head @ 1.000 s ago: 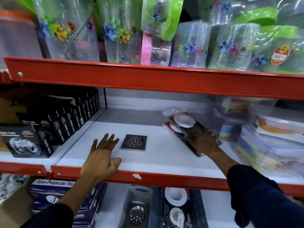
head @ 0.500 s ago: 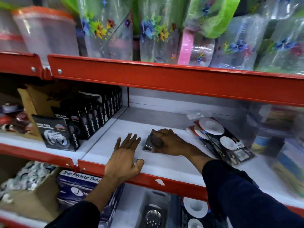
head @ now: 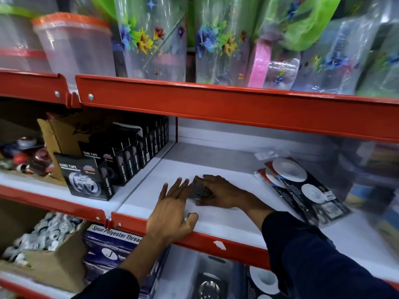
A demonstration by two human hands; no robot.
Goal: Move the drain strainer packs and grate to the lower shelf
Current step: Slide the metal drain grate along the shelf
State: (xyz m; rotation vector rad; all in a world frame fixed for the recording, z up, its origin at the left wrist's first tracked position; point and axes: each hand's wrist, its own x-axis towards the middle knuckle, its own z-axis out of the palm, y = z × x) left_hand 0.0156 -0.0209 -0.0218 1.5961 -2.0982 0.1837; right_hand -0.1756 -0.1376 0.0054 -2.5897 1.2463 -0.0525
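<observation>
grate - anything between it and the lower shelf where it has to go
The right hand is already on the grate. The left hand rests flat on the shelf lip, right in front of the grate, so the way out and down passes over it. The lower shelf below shows a bare patch beside the stock already there.

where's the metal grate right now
In the head view, the grate sits mid-frame on the white middle shelf, under the right hand, just beyond the left hand.

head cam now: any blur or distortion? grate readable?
Head view: motion blur smears the right edge and top-shelf goods; wide-angle bends the red shelf rails; nano tape boxes stay legible; grate soft, mostly hidden between left hand and right hand.
</observation>
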